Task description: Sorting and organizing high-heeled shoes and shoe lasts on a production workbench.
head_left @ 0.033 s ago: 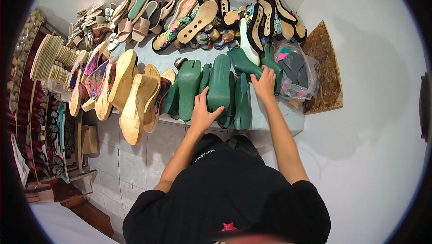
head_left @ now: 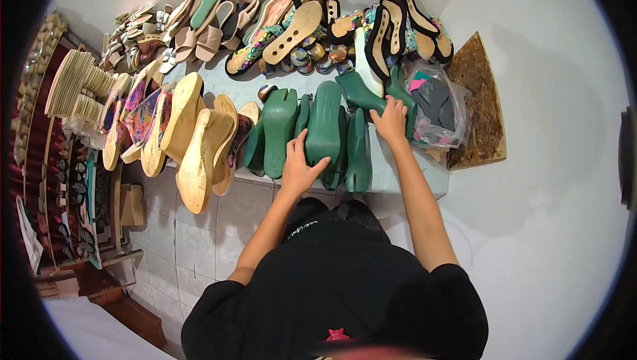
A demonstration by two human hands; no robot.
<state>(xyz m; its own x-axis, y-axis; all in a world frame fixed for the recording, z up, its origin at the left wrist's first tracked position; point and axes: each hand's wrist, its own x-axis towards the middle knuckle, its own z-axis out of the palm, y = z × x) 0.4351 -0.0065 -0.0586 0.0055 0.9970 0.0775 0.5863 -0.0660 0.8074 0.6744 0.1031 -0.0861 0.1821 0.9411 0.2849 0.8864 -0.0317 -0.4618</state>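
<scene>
Several green shoe lasts stand and lie along the table's near edge. My left hand (head_left: 305, 169) is closed round the near end of a tall green shoe last (head_left: 324, 111), thumb on its right side and fingers on its left. My right hand (head_left: 391, 121) is closed on the near end of another green shoe last (head_left: 359, 90), which lies slanted. Between them is a narrow green last (head_left: 358, 154), touched by neither hand. To the left stands a green last with a notched top (head_left: 279, 128). A white last-like piece (head_left: 365, 61) rests behind the slanted one.
Wooden-soled wedge sandals (head_left: 197, 154) overhang the table edge at left. Sandals with black-rimmed soles (head_left: 378, 38) and beige slides (head_left: 209, 43) are piled along the wall. A clear bag (head_left: 439, 108) and a brown board (head_left: 476, 101) stand at right. Shelves (head_left: 50, 161) line the far left.
</scene>
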